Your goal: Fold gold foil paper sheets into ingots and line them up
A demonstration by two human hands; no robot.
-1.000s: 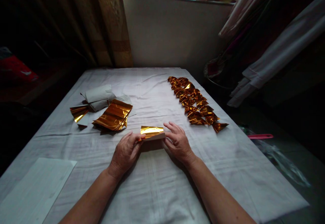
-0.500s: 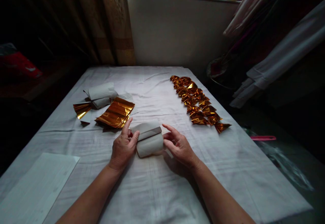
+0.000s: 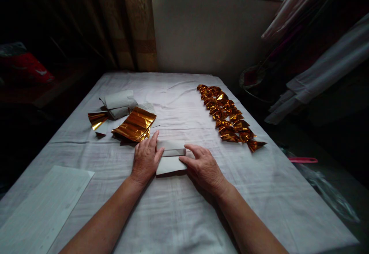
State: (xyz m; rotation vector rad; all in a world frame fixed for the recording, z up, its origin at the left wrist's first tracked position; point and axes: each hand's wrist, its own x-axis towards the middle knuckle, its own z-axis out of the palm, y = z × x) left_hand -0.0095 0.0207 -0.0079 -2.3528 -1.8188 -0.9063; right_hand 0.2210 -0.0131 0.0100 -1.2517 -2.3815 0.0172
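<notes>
"Where's the paper [image 3: 171, 165]?"

"Lying pale side up on the bench [image 3: 170, 223], between both hands. They're apparently folding it inward; the next move is probably calling for pressing the crease."

"Fingers?"

"The left hand [image 3: 145, 158] is resting outstretched along one end, gripping nothing visible. The right hand [image 3: 206, 167] is holding thumb and forefinger slightly apart at the other (pinching or merely touching, I can't tell). The underside is hiding."

One creased sheet [image 3: 171, 164], one gold stack [image 3: 135, 125], over ten folded pieces [image 3: 228, 135].
</notes>
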